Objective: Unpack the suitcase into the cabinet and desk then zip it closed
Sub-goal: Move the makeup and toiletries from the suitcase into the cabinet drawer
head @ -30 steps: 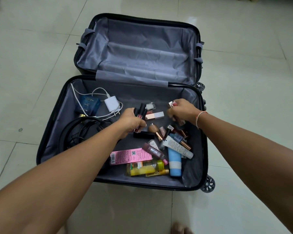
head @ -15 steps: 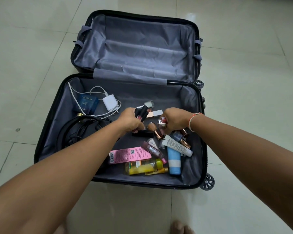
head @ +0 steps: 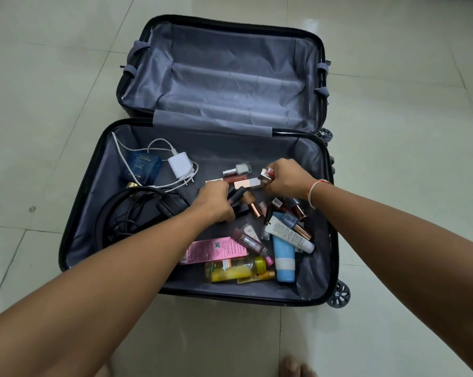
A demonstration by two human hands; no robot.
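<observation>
Lying open flat on glossy pale floor tiles [head: 53, 77], the black hard-shell suitcase [head: 74, 221] shows grey crinkled lining. Left hand [head: 214, 204] grips dark slim cosmetic tubes [head: 236, 195]; right hand [head: 287, 178] pinches small red-capped bottles [head: 268, 174]. Left: white charger [head: 179, 165], blue box [head: 144, 168], black cables [head: 131, 213]. Near: pink carton [head: 216, 251], yellow bottle [head: 235, 269], blue tube [head: 284, 261].

Hard, shiny black plastic on the suitcase [head: 78, 213] shell. Soft, matt grey cloth lining [head: 229, 77] inside. Smooth, glossy tiles on the floor [head: 406, 131]. Shiny white plastic charger [head: 179, 164]. Pink paper box [head: 216, 250]. Clear, glossy yellow bottle [head: 235, 269].
</observation>
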